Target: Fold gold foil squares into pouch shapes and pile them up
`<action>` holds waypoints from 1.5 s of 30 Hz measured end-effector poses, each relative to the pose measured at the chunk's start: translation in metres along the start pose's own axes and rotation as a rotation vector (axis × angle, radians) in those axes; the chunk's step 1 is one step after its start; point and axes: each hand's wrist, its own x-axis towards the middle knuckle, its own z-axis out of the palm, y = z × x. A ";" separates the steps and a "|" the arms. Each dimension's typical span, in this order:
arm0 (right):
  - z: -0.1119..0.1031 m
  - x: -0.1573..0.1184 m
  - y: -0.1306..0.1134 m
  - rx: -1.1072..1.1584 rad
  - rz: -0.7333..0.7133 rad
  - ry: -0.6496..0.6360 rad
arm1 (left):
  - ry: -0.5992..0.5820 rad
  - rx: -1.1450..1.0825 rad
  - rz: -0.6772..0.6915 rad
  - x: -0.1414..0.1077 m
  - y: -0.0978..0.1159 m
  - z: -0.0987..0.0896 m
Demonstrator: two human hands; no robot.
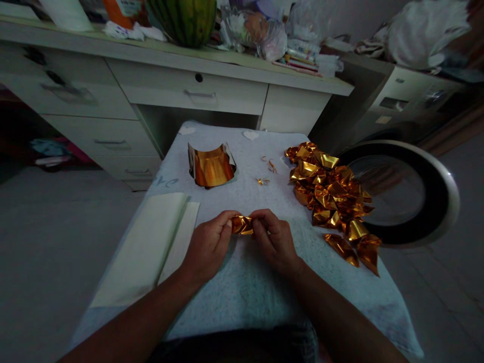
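Observation:
Between my two hands, above the cloth-covered table, is a small crumpled piece of gold foil (242, 225). My left hand (212, 242) pinches its left end and my right hand (274, 241) pinches the right end. Beyond my left hand stands a curved stack of gold foil sheets (213, 166) with silvery edges. To the right lies a heap of folded gold foil pieces (333, 194), two of them at its near end. Small gold scraps (271, 166) rest between the stack and the heap.
Pale folded paper (143, 247) lies along the table's left side. Behind the table is a white drawer desk (196, 93) bearing a watermelon (185, 20) and plastic bags. An open washing machine door (401, 194) stands close at the right edge.

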 end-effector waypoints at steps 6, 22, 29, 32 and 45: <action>0.003 0.001 0.003 -0.081 -0.035 -0.009 | 0.000 0.000 0.020 -0.002 0.002 -0.002; 0.003 -0.001 0.002 0.018 -0.035 -0.011 | 0.026 0.003 0.045 -0.002 -0.002 0.004; 0.001 0.000 -0.002 0.073 -0.057 -0.081 | 0.031 -0.057 -0.002 -0.001 0.000 0.000; 0.002 0.000 -0.002 0.077 -0.040 -0.123 | 0.034 -0.057 -0.020 -0.001 0.000 -0.001; 0.000 0.002 0.002 0.313 0.086 -0.068 | 0.032 -0.112 -0.047 0.000 0.001 -0.003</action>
